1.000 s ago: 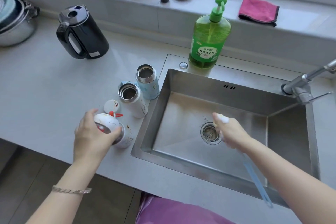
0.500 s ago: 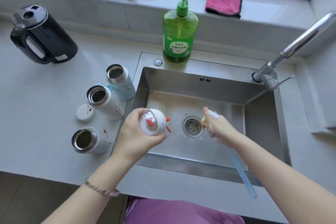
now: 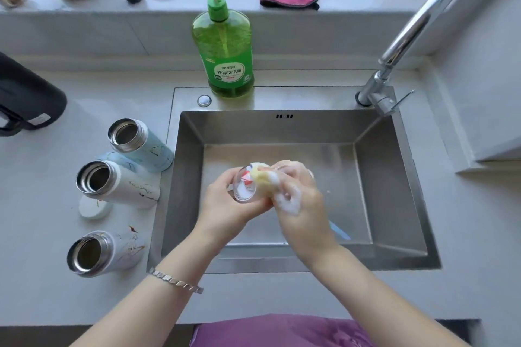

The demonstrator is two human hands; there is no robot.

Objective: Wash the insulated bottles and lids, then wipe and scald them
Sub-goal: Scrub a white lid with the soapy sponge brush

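**Lid and sponge held over the sink**

A white lid (image 3: 244, 187) is gripped in the left hand (image 3: 225, 205) above the middle of the sink (image 3: 394, 205). A soapy yellow sponge (image 3: 263, 177) is clasped in the right hand (image 3: 301, 200) and pressed against the lid. Three open bottles (image 3: 118, 186) are lined along the bench (image 3: 42, 290) by the sink's left edge.

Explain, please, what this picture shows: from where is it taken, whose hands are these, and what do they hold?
There is no machine: a person wears a camera on the head, looking down at their own hands. Over the sink, the left hand grips a white lid and the foamy right hand rubs it with a yellow sponge. On the counter stand a pale blue bottle, a white bottle and a second white bottle, all open, near a small flat lid.
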